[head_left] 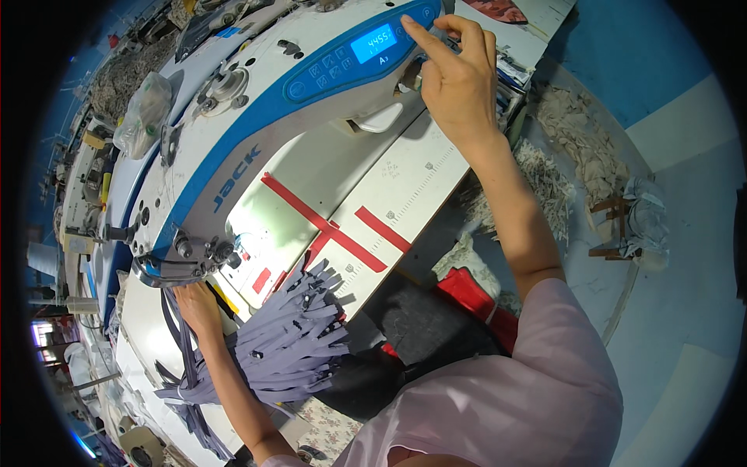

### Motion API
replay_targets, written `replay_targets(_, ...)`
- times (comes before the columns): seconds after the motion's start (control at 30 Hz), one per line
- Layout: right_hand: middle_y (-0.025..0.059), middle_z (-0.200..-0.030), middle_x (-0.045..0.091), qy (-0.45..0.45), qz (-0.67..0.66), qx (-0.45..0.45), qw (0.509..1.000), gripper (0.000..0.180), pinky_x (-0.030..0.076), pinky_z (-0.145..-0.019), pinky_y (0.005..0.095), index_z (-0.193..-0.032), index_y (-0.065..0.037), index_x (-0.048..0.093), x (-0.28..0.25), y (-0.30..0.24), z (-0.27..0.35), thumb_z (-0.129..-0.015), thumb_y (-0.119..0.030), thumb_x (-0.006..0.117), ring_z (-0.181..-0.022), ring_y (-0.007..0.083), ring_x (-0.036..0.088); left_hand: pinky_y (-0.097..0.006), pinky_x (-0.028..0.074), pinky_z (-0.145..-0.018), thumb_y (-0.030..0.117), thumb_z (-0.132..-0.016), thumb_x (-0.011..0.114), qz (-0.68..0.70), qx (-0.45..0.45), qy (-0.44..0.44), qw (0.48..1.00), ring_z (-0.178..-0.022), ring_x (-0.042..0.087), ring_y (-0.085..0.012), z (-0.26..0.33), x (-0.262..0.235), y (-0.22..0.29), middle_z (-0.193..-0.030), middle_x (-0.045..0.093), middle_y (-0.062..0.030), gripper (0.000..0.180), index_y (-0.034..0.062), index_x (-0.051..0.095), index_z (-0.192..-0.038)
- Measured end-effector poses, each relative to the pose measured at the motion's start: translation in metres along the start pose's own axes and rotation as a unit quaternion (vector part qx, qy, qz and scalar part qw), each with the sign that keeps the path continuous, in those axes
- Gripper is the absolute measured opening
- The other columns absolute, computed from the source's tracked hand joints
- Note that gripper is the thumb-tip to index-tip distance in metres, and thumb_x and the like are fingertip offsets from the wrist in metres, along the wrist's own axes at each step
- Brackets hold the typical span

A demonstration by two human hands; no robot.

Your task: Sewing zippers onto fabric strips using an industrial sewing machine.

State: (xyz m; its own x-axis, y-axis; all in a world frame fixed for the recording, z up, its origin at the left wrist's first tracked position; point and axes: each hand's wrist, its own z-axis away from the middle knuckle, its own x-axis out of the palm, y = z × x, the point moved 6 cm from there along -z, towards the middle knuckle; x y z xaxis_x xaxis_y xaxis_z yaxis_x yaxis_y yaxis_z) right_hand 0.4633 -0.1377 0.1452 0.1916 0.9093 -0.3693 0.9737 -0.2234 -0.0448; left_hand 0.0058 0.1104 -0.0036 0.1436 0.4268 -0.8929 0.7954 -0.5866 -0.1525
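A white and blue sewing machine (233, 148) stretches across the view. My right hand (459, 74) is raised to its control panel (350, 58), index fingertip at a button beside the lit display (373, 44). The other fingers of that hand bend loosely and hold nothing. Low at the machine's needle end, my left hand (198, 310) rests on the bed, its fingertips hidden under the machine head. Dark fabric strips (177, 331) run alongside it. Next to my left forearm lies a large bundle of grey-purple fabric strips (284, 342), fanned out over the table edge.
Red tape strips (342, 247) mark the white tabletop (420, 175), which carries printed rulers. Black cloth (436, 323) and a red cloth (475, 296) lie below the table edge. Fabric heaps (576, 132) and a small wooden stool (615, 226) stand on the floor to the right.
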Motion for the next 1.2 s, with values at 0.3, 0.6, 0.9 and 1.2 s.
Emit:
replay_targets(0.3,0.0106,-0.117,0.058,-0.013,-0.005,0.005,1.000,0.062,0.046,-0.089,0.0396,-0.130,-0.026,0.070,0.002,-0.005,0.011,-0.079,0.008,0.061,-0.101,0.0294,0.050,-0.051,0.044,-0.101,0.000,-0.092,0.056,0.016,-0.022,-0.021,0.999,-0.116,0.054,-0.0468,-0.001,0.005,-0.005,-0.120,0.060,-0.0288,0.026,-0.0098,0.060,-0.116)
replay_targets(0.6,0.0093,-0.115,0.058,0.017,-0.034,-0.004,0.999,0.064,0.047,-0.087,0.0383,-0.130,-0.023,0.070,0.004,-0.001,0.004,-0.077,0.010,0.058,-0.100,0.0286,0.051,-0.052,0.044,-0.104,0.003,-0.095,0.054,0.012,0.012,0.019,1.000,-0.109,0.057,-0.0475,0.000,0.000,0.000,-0.116,0.060,-0.0281,0.022,-0.0061,0.058,-0.115)
replay_targets(0.9,0.0094,-0.115,0.059,0.011,-0.003,0.000,1.000,0.060,0.047,-0.086,0.0381,-0.129,-0.020,0.071,0.007,-0.002,0.003,-0.077,0.008,0.060,-0.101,0.0291,0.051,-0.051,0.045,-0.097,0.002,-0.095,0.054,0.009,0.025,0.032,0.999,-0.111,0.055,-0.0468,0.000,-0.006,0.005,-0.119,0.060,-0.0281,0.022,-0.0075,0.058,-0.114)
replay_targets(1.2,0.0079,-0.112,0.060,0.023,-0.057,0.026,0.998,0.055,0.046,-0.085,0.0364,-0.124,-0.020,0.074,0.009,-0.002,0.012,-0.079,0.008,0.059,-0.099,0.0270,0.051,-0.050,0.046,-0.095,0.002,-0.095,0.054,0.012,-0.012,-0.002,1.000,-0.109,0.055,-0.0457,-0.001,-0.002,0.003,-0.113,0.060,-0.0275,0.014,-0.0082,0.059,-0.104)
